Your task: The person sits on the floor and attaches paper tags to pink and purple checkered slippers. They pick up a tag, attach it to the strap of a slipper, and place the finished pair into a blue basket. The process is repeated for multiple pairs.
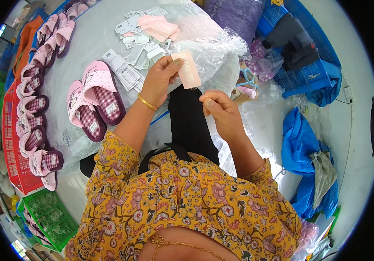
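A pink card tag (188, 71) is pinched at its upper left edge between the thumb and finger of my left hand (163, 76). Just below and to the right of the tag, my right hand (219, 108) is closed in a pinch; whatever sits between its fingertips is too small to name. To the left of my left arm, a pair of pink dotted slippers (94, 82) with plaid insoles lies on the plastic-covered table (87, 41). A stack of white printed tags (124, 71) rests beside them. Beyond my left hand are loose white tags (137, 54) and pink tags (158, 27).
More pink slippers (32, 104) line the table's left edge, by a red crate (13, 143) and a green crate (50, 217). On the right are light-blue-handled scissors (250, 77) in a small box, a blue crate (304, 78) and blue plastic sheeting (300, 139).
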Available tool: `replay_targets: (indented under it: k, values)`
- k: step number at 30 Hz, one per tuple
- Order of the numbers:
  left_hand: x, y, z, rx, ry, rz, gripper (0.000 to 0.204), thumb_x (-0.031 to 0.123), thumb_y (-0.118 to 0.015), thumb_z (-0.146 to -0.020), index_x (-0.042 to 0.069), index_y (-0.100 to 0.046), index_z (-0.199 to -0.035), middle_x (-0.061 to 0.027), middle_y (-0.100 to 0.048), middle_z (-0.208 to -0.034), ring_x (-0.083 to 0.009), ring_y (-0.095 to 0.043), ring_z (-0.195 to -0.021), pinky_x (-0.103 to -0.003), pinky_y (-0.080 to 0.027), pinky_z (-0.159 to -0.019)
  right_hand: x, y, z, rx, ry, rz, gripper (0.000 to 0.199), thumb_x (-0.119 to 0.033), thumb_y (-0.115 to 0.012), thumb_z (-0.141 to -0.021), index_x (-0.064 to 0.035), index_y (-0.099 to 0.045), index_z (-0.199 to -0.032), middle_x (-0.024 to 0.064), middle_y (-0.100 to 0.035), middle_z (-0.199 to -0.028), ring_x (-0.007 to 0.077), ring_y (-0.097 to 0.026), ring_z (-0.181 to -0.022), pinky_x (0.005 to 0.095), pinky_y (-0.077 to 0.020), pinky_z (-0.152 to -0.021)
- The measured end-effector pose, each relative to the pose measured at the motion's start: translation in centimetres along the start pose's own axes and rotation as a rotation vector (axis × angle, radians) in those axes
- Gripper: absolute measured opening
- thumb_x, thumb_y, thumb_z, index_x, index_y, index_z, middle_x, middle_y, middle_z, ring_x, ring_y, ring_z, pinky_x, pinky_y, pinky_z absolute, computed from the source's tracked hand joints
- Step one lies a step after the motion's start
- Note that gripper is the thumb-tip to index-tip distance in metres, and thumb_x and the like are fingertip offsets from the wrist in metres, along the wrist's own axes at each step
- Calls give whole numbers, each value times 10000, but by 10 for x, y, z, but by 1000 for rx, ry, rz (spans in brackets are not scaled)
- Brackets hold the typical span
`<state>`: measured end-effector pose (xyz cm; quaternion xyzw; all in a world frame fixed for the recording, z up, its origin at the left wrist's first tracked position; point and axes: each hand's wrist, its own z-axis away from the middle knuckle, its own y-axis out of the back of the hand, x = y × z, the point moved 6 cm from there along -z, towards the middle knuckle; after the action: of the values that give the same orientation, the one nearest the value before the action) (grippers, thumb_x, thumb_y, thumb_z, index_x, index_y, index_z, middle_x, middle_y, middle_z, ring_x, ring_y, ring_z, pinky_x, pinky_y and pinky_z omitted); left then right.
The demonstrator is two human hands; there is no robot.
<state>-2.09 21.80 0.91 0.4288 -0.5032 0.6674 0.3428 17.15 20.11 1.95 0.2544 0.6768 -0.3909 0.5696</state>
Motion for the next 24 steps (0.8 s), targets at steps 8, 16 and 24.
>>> replay_targets:
  k: [8,16,24]
  values:
    - [-3,1,24,66,-31,188,128,166,-647,-946,83,-588,-868,-4,-602,-757,-53,-511,-621,-191,-393,-529,14,-4,-10,218,-91,-131,346,-118,-694,-896,-7,-559,-1194,-10,-586,-843,58,-508,-723,203,-421,-632]
    - [-5,0,32,107,-31,209,153,172,-659,-940,64,-580,-864,-27,-608,-740,-64,-505,-595,-193,-398,-524,24,-3,-12,295,-110,-200,375,-88,-697,-885,10,-540,-1211,-5,-593,-846,61,-510,-681,199,-421,-597]
    - [-6,-1,38,68,-31,205,109,158,-618,-965,65,-593,-914,-9,-608,-778,-74,-541,-662,-209,-424,-563,27,-4,-13,275,-142,-256,189,-73,-658,-897,16,-649,-1064,-15,-584,-833,50,-501,-676,196,-425,-622]
